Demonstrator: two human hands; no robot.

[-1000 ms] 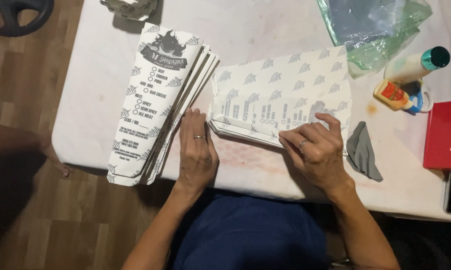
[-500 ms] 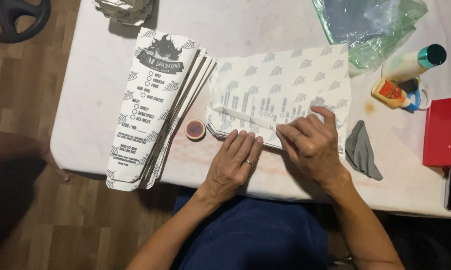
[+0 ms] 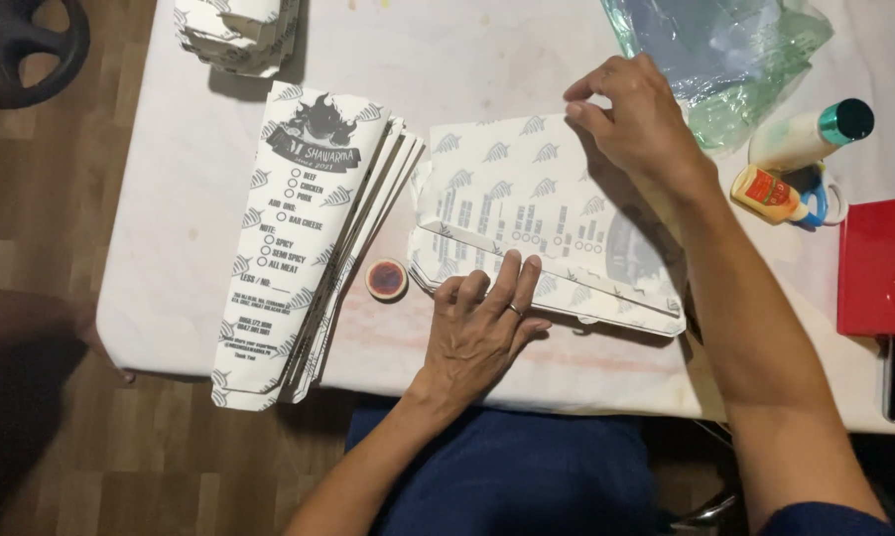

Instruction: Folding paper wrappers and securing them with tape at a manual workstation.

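Since half a second earlier, the right hand (image 3: 638, 119) had lifted from the near edge of the printed paper sheet (image 3: 542, 213) to its far corner at one o'clock, fingers curled and pinching that corner. Nearest the person, the left hand (image 3: 482, 333) lay flat with fingers spread, pressing the folded near flap at six o'clock. Done well, that palm would hold steady while the far corner was drawn over squarely. A small round glue pot (image 3: 386, 279) sat at nine o'clock on the surface (image 3: 487, 50), beside a fanned stack of folded pouches (image 3: 304, 248). Farther off lay a crumpled plastic bag (image 3: 725, 50).
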